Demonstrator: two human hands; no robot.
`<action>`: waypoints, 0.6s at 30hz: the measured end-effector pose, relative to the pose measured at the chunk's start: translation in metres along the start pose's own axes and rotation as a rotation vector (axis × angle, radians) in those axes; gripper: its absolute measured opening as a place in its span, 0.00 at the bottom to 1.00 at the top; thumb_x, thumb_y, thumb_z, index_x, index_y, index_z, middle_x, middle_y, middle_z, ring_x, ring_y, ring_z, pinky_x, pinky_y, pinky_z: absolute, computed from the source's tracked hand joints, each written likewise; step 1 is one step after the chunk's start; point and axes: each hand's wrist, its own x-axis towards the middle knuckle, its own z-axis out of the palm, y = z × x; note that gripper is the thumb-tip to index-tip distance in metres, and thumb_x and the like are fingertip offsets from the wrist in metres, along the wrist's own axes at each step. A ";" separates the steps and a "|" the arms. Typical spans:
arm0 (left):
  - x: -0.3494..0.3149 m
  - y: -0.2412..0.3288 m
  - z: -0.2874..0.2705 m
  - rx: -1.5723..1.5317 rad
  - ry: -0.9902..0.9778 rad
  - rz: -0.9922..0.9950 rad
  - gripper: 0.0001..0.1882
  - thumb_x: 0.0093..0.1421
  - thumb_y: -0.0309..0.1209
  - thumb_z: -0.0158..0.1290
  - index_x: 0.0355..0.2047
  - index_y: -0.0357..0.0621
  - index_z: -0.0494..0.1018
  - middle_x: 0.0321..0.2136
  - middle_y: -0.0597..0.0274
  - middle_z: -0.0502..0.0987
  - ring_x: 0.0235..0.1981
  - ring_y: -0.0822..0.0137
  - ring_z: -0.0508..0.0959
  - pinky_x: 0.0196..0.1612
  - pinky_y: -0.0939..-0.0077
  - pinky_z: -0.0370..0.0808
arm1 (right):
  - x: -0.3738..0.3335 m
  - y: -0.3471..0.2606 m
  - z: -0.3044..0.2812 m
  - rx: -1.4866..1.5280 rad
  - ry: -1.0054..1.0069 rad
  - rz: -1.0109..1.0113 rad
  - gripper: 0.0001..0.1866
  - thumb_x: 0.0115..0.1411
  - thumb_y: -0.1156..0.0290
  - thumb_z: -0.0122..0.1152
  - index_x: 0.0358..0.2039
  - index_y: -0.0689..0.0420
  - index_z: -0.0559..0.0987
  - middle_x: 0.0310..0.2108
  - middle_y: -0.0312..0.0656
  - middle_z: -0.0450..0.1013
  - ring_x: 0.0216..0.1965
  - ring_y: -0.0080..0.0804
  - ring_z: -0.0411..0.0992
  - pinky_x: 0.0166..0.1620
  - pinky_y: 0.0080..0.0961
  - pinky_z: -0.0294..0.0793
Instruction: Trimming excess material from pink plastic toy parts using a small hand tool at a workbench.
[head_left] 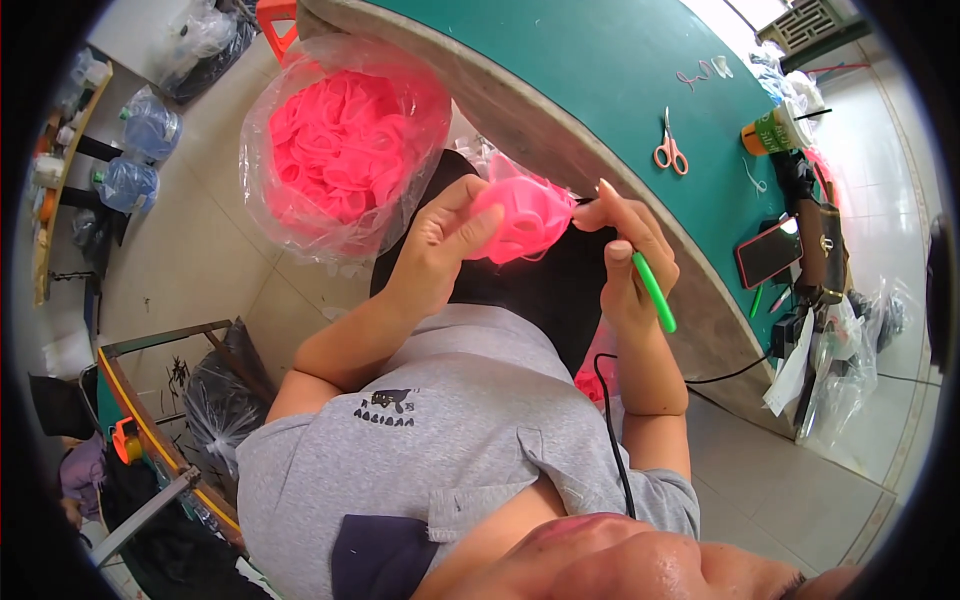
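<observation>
In front of my lap, my left hand [452, 235] is closed on a bright pink, soft-looking piece [522, 215] with several round openings. Its thumb presses on the near side. My right hand [635, 250] is at the right end of that piece, its fingers bent around a green-handled tool [655, 292]. The handle sticks out below the thumb, while a dark, thin tip shows near the fingertips, by the edge of the pink piece. My fingers hide the middle of the tool, so its exact kind is unclear.
A clear plastic bag [262, 205] full of similar pink pieces stands at the left. On the green table [560, 60] lie orange-handled scissors [670, 150], a phone [768, 252] and a drink cup [770, 132]. A black cable [612, 430] runs down my chest. A metal-framed rack [150, 420] is at lower left.
</observation>
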 end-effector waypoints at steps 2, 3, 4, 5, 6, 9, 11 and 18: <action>-0.001 -0.002 0.003 0.054 -0.031 -0.009 0.06 0.63 0.29 0.50 0.38 0.42 0.68 0.35 0.68 0.75 0.36 0.79 0.74 0.43 0.83 0.69 | -0.002 -0.004 0.001 -0.050 0.035 -0.032 0.16 0.65 0.66 0.50 0.43 0.69 0.75 0.29 0.47 0.73 0.30 0.30 0.72 0.38 0.25 0.72; -0.001 -0.003 0.005 0.038 -0.025 -0.028 0.07 0.63 0.29 0.51 0.39 0.43 0.67 0.34 0.68 0.75 0.36 0.79 0.74 0.42 0.83 0.69 | -0.005 -0.004 0.000 0.012 0.039 0.020 0.15 0.66 0.67 0.49 0.41 0.68 0.76 0.29 0.46 0.72 0.30 0.29 0.71 0.38 0.24 0.72; -0.001 -0.003 0.006 0.022 -0.020 -0.048 0.08 0.62 0.28 0.52 0.39 0.43 0.66 0.33 0.67 0.75 0.35 0.79 0.74 0.42 0.84 0.70 | -0.008 -0.006 0.000 0.073 0.044 0.072 0.15 0.66 0.67 0.48 0.40 0.67 0.76 0.29 0.45 0.72 0.29 0.28 0.71 0.38 0.24 0.72; -0.001 -0.004 0.007 0.007 -0.015 -0.068 0.09 0.62 0.28 0.53 0.40 0.43 0.65 0.32 0.67 0.75 0.35 0.79 0.74 0.41 0.84 0.70 | -0.009 -0.010 0.002 0.110 0.056 0.126 0.12 0.67 0.68 0.47 0.37 0.66 0.73 0.30 0.46 0.71 0.29 0.27 0.71 0.37 0.23 0.72; -0.002 -0.004 0.009 0.004 -0.018 -0.072 0.09 0.62 0.28 0.53 0.40 0.43 0.65 0.32 0.67 0.75 0.35 0.79 0.74 0.41 0.84 0.70 | -0.010 -0.010 0.004 0.106 0.058 0.129 0.12 0.67 0.68 0.47 0.37 0.66 0.73 0.30 0.46 0.71 0.29 0.27 0.71 0.37 0.23 0.72; -0.001 -0.002 0.013 -0.015 0.021 -0.096 0.09 0.62 0.29 0.53 0.40 0.42 0.65 0.32 0.66 0.76 0.32 0.79 0.75 0.36 0.84 0.72 | -0.015 -0.005 0.010 0.238 0.103 0.091 0.07 0.66 0.72 0.48 0.38 0.64 0.67 0.30 0.48 0.72 0.30 0.28 0.71 0.36 0.23 0.73; -0.003 0.000 0.013 -0.008 0.041 -0.130 0.09 0.62 0.29 0.53 0.40 0.40 0.67 0.31 0.65 0.76 0.28 0.79 0.75 0.31 0.85 0.71 | -0.015 -0.004 0.008 0.165 0.007 0.060 0.07 0.65 0.73 0.49 0.37 0.64 0.68 0.30 0.49 0.72 0.30 0.28 0.71 0.35 0.23 0.73; -0.001 -0.004 0.014 0.032 0.108 -0.131 0.09 0.62 0.29 0.53 0.40 0.38 0.72 0.27 0.65 0.77 0.23 0.81 0.71 0.26 0.86 0.68 | -0.006 -0.002 0.011 -0.077 -0.104 -0.211 0.06 0.56 0.76 0.60 0.31 0.63 0.73 0.26 0.46 0.71 0.24 0.31 0.68 0.27 0.23 0.67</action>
